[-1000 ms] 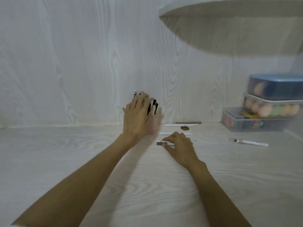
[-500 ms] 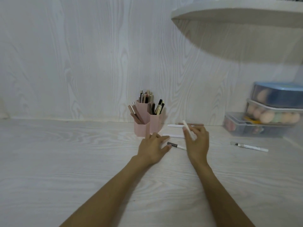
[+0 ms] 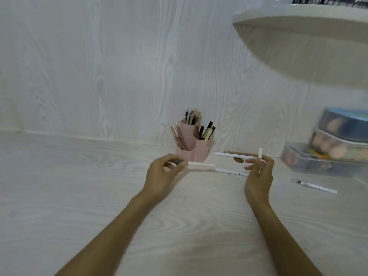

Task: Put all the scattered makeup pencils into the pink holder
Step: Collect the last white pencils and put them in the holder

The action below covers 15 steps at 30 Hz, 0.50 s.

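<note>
The pink holder [image 3: 196, 148] stands against the back wall with several pencils upright in its compartments. My left hand [image 3: 161, 174] is just in front of it, gripping a white makeup pencil [image 3: 199, 165] that points to the right. My right hand [image 3: 258, 174] holds another white pencil [image 3: 260, 156] nearly upright. On the table lie a white pencil [image 3: 229, 171] between my hands, a white pencil [image 3: 233, 155] and a brown pencil [image 3: 241, 152] behind it, and a white pencil [image 3: 316, 187] to the far right.
Stacked clear boxes [image 3: 326, 154] with makeup sponges stand at the right against the wall. A rounded white shelf [image 3: 298, 22] hangs over the upper right. A small dark gold disc [image 3: 238, 160] lies near the pencils.
My left hand has lifted a white pencil off the table and holds it level. My right hand has turned its pencil more upright and shifted right.
</note>
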Each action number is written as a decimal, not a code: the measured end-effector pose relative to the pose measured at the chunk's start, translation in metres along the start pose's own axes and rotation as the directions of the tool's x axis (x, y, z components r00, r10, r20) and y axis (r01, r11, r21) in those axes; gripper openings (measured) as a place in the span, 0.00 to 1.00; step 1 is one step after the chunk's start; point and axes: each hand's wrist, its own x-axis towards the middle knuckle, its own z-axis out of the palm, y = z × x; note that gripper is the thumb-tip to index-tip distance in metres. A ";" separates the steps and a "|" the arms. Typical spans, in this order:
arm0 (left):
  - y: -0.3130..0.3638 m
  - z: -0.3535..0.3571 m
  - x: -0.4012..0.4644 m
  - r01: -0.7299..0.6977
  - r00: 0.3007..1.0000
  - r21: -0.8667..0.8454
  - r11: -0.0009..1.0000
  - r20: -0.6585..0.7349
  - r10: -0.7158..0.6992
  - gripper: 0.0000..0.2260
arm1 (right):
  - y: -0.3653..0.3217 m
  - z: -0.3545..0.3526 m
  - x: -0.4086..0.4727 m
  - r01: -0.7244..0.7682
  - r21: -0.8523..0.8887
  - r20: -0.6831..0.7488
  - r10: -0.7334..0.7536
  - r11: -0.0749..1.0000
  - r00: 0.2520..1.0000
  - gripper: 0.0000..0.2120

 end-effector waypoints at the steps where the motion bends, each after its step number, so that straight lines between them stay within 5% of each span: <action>1: 0.005 -0.005 0.004 -0.002 0.998 -0.119 0.993 -0.068 -0.006 0.03 | -0.001 0.000 -0.001 0.043 -0.039 0.013 -0.042 0.998 0.999 0.10; 5: 0.011 -0.021 0.010 -0.068 0.958 -0.223 0.972 -0.288 0.001 0.04 | -0.010 0.000 -0.007 0.329 -0.282 0.041 -0.331 0.902 0.943 0.09; 12: -0.008 -0.032 0.007 0.075 0.890 -0.260 0.963 -0.418 -0.182 0.03 | -0.079 0.021 -0.005 0.255 0.216 -0.076 -0.245 0.942 0.967 0.13; 15: -0.010 -0.032 0.009 0.079 0.895 -0.302 0.950 -0.399 -0.201 0.03 | -0.107 0.041 0.005 0.332 0.243 -0.084 -0.321 0.911 0.943 0.17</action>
